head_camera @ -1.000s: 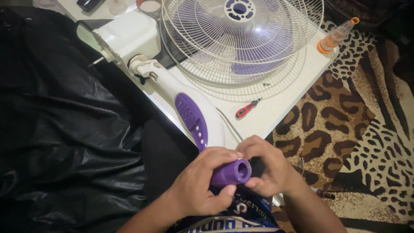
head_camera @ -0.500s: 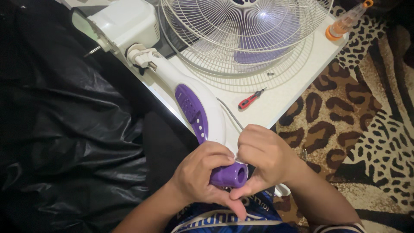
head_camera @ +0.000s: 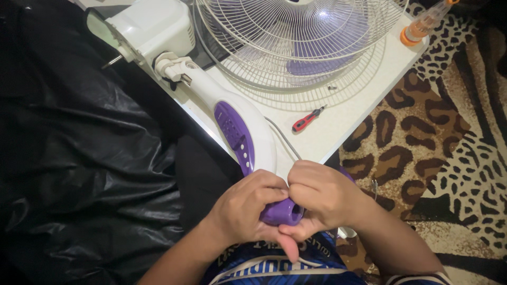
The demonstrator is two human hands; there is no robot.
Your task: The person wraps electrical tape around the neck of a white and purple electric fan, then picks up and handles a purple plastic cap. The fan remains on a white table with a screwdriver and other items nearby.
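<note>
Hands clasped on purple end of fan stand.
Left hand (head_camera: 248,208) and right hand (head_camera: 322,196) wrapped tight round purple collar (head_camera: 282,212); white fan neck (head_camera: 237,124) running up-left toward motor housing (head_camera: 150,26), open end pointing toward wearer, over white board (head_camera: 359,100).

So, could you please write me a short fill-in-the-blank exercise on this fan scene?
1. Both hands, left hand and right hand, grip the fan neck's ____ end.
2. The red-handled ____ lies on the white board.
3. The bottle has an ____ base.
4. The rug has a ____ print.

Missing words: purple; screwdriver; orange; leopard
</note>
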